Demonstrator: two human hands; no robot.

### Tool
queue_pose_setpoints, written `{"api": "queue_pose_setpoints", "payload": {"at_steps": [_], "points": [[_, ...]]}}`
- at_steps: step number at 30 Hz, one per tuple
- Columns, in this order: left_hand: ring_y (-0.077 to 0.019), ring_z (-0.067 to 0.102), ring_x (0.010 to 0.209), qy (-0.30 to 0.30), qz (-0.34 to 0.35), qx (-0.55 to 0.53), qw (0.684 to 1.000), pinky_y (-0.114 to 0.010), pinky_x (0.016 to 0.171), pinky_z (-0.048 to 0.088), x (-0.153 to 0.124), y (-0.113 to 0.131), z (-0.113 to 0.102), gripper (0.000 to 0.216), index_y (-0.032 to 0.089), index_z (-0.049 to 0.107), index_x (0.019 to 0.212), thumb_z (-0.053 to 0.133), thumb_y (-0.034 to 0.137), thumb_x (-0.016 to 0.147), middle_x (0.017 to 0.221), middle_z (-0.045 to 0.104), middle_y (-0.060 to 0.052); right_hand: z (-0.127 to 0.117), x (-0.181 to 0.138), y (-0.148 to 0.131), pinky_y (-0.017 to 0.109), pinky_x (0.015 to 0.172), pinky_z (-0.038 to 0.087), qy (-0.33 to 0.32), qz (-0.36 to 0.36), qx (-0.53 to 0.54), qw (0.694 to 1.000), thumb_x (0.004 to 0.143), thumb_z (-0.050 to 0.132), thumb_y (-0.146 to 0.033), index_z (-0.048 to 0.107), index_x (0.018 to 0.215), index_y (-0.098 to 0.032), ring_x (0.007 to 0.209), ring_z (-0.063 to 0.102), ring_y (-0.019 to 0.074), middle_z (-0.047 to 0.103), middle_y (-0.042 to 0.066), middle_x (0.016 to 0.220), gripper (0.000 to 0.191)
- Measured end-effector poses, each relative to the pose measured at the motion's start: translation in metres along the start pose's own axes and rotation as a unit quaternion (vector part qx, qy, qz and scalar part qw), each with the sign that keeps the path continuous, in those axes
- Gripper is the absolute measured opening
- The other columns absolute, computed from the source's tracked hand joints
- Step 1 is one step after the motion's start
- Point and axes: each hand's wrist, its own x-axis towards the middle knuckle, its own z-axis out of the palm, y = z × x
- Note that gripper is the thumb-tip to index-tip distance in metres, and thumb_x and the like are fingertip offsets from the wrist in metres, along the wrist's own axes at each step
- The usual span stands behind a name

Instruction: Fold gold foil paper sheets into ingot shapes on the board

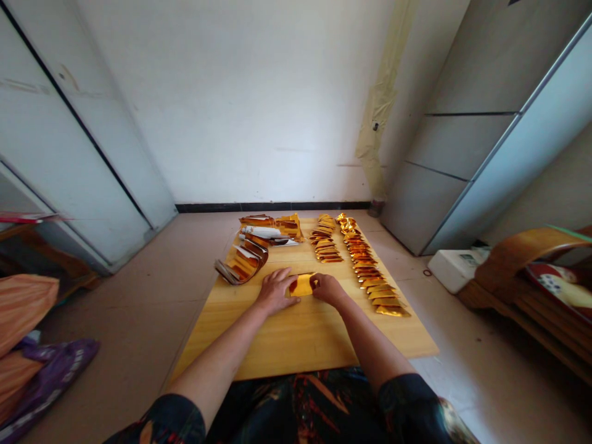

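Note:
A piece of gold foil paper lies on a light wooden board on the floor. My left hand presses on its left side, and my right hand pinches its right edge. Both hands grip the same sheet between them. A long row of folded gold pieces runs along the board's right side, and a shorter row lies just left of it. Stacks of unfolded gold sheets fan out at the board's far left.
A white wall with a dark baseboard stands behind the board. A grey cabinet stands at the right, a white box and a wooden chair beside it. Purple and orange bags lie at the left.

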Motion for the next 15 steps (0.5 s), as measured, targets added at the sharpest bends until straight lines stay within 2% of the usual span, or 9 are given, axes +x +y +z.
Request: {"api": "queue_pose_setpoints", "payload": {"at_steps": [4,6,11,15], "points": [[-0.0249,0.047,0.116,0.076,0.061,-0.003,0.995,-0.042,0.098,0.034,-0.006,0.002,0.003,0.031,0.029,0.066,0.102,0.067,0.038,0.072,0.124,0.058,-0.003,-0.006,-0.004,-0.003,0.02,0.059,0.034,-0.018,-0.01,-0.033,0.999,0.068,0.061,-0.019,0.067,0.083,-0.022,0.073,0.059,0.0131,0.067,0.0,0.081,0.016],[-0.0253,0.046,0.116,0.101,0.092,0.018,0.99,-0.044,0.098,0.033,-0.01,0.003,0.001,0.022,0.028,0.068,0.095,0.066,0.034,0.074,0.123,0.058,-0.003,-0.008,-0.006,-0.005,0.021,0.06,0.035,-0.016,-0.006,-0.054,0.998,0.068,0.064,-0.023,0.068,0.083,-0.023,0.076,0.06,0.0147,0.068,0.0,0.083,0.015],[-0.0327,0.033,0.129,0.162,0.088,0.079,0.98,-0.054,0.102,0.024,-0.017,0.004,0.0,0.035,0.028,0.063,0.104,0.069,0.037,0.072,0.145,0.037,-0.008,-0.008,-0.011,-0.012,0.023,0.062,0.037,-0.004,0.004,-0.102,0.995,0.07,0.066,-0.031,0.069,0.085,-0.025,0.081,0.06,0.0168,0.066,0.002,0.09,0.016],[-0.0295,0.041,0.119,0.139,0.096,0.064,0.984,-0.05,0.097,0.029,-0.019,0.004,0.002,0.029,0.028,0.065,0.096,0.069,0.042,0.072,0.129,0.052,-0.006,-0.007,-0.019,-0.016,0.024,0.067,0.039,0.026,-0.043,-0.144,0.988,0.074,0.064,-0.035,0.07,0.085,-0.024,0.089,0.057,0.0182,0.062,0.005,0.1,0.017]]}}
